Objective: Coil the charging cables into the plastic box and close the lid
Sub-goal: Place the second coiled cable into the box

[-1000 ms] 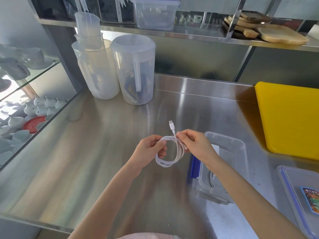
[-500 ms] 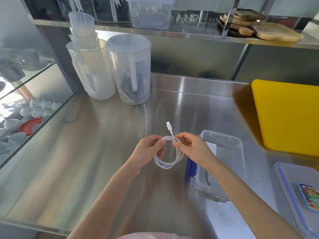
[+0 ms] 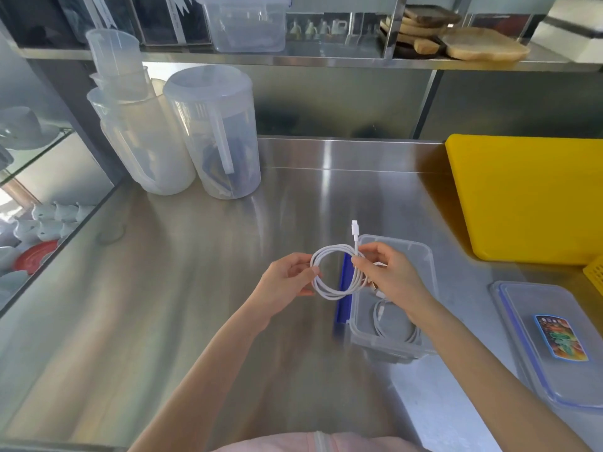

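Note:
A white charging cable (image 3: 329, 290), wound into a loop, hangs between both hands just above the steel counter. My left hand (image 3: 287, 280) pinches the loop's left side. My right hand (image 3: 385, 272) pinches its right side, where the plug end sticks upward. The loop sits beside the left rim of the clear plastic box (image 3: 421, 256), which has a blue clip on its left wall. Another coiled white cable (image 3: 391, 324) lies inside the box. The box's lid (image 3: 548, 340), clear with a blue seal and a colourful sticker, lies flat on the counter to the right.
Two tall clear plastic jugs (image 3: 215, 135) stand at the back left of the steel counter (image 3: 163, 288). A yellow cutting board (image 3: 528, 197) lies at the back right. A shelf above holds a plastic container and wooden boards. Cups fill a glass case on the left.
Both hands have carried the coiled cable a little to the right, over the box's left edge. The loop stays held on both sides.

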The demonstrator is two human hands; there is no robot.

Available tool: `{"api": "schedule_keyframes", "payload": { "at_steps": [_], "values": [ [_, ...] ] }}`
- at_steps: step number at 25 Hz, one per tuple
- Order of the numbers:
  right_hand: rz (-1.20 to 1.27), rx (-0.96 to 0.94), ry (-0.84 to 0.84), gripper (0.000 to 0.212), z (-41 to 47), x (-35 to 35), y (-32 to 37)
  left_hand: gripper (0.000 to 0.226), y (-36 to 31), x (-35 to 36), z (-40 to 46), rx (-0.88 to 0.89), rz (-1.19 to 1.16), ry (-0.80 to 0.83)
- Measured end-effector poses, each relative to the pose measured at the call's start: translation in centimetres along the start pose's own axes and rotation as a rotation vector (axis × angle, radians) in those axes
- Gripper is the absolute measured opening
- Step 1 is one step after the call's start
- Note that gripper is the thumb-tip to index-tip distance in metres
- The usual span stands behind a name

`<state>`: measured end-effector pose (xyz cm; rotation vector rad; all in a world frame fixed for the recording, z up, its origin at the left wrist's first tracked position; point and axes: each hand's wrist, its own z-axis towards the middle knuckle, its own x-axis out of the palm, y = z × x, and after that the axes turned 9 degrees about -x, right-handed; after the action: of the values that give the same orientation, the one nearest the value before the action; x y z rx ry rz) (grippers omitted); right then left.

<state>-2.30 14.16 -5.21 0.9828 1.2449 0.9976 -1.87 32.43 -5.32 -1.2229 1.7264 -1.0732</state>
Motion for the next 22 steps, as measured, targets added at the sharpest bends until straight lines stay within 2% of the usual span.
{"api": "schedule_keyframes", "payload": {
  "at_steps": [6, 10, 18, 22],
  "values": [
    [-0.242, 0.038, 0.058, 0.007, -0.8, -3.6, -1.7, 0.010, 0.1, 3.3, 0.9, -0.019, 0.097, 0.020],
    [-0.357, 0.081, 0.059, 0.007, -1.3, -6.4, -3.1, 0.020, 0.2, 5.9, 1.8, -0.023, 0.218, -0.009],
    [-0.492, 0.166, 0.167, 0.032, -1.0, -9.2, -4.5, 0.024, 0.4, 9.8, 2.7, 0.053, 0.549, -0.054],
    [-0.658, 0.109, 0.242, 0.045, -0.3, -9.1, -5.2, 0.025, 0.6, 11.2, 3.4, 0.114, 0.760, -0.071]
  ]
}}
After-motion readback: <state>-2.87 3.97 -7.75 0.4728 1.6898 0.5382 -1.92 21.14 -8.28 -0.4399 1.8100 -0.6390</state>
